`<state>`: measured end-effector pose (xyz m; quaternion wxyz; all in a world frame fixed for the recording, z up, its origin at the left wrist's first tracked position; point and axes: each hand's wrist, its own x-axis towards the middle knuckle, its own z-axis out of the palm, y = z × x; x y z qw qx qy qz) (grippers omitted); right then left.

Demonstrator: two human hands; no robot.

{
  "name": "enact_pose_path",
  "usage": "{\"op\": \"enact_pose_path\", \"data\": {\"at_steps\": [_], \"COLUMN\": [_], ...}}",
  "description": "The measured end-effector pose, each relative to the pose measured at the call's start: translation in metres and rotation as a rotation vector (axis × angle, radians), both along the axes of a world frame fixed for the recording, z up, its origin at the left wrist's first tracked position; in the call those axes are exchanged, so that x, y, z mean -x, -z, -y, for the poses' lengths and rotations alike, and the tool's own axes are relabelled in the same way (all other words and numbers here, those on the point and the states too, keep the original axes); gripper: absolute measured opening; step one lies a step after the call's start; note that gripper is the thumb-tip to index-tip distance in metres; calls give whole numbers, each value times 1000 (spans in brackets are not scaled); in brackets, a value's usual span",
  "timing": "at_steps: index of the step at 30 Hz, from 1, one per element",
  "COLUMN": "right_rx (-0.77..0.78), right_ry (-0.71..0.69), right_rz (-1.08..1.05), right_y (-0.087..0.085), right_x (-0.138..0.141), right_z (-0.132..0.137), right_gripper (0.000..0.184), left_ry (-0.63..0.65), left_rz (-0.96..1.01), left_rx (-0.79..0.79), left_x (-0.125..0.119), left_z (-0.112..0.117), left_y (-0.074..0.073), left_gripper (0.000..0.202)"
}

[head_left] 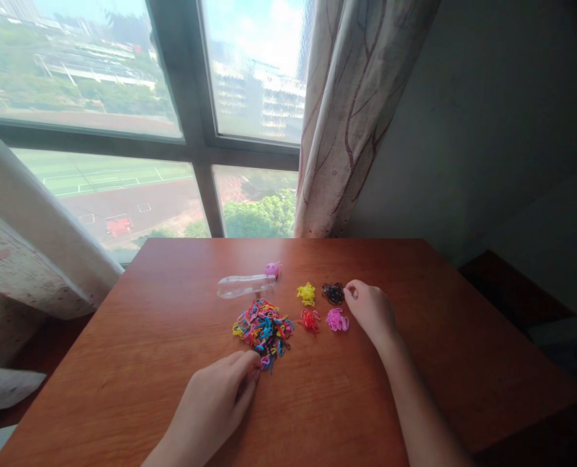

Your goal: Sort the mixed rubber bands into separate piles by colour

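Observation:
A mixed heap of small coloured rubber bands [265, 327] lies mid-table. At its near edge, my left hand [222, 392] pinches a rubber band between thumb and forefinger; its colour is hard to tell. My right hand [370, 310] has its fingertips pressed together at the right edge of a small pile of black rubber bands [333, 293]. Whatever it may hold is too small to make out. Beside the black pile are yellow rubber bands [306, 294]. Nearer to me lie red rubber bands [309, 320] and pink-purple rubber bands [337, 320].
A clear plastic bottle-shaped container [244, 286] lies on its side behind the mixed heap, with a purple piece [272, 270] by its right end. The brown wooden table [171, 324] reaches toward a window, with patterned curtains [356, 117] on both sides.

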<state>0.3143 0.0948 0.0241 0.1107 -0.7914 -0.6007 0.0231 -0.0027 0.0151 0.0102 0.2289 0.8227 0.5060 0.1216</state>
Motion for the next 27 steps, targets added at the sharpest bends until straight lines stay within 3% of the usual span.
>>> {"op": "enact_pose_path", "data": {"at_steps": [9, 16, 21, 27], "right_rx": [44, -10, -60, -87], "right_ry": [-61, -62, -151, -330], "right_rz": [-37, -77, -182, -349], "right_y": [3, -8, -11, 7], "right_x": [-7, -1, 27, 76], "right_z": [-12, 1, 31, 71], "right_gripper": [15, 17, 18, 18], "left_ry": [11, 15, 15, 5], "left_rz": [-32, -35, -39, -46], "left_rx": [17, 20, 23, 14], "left_x": [-2, -1, -1, -2], "left_z": [-1, 0, 0, -2], "left_y": [-1, -1, -2, -3], "left_gripper": [21, 20, 20, 20]}}
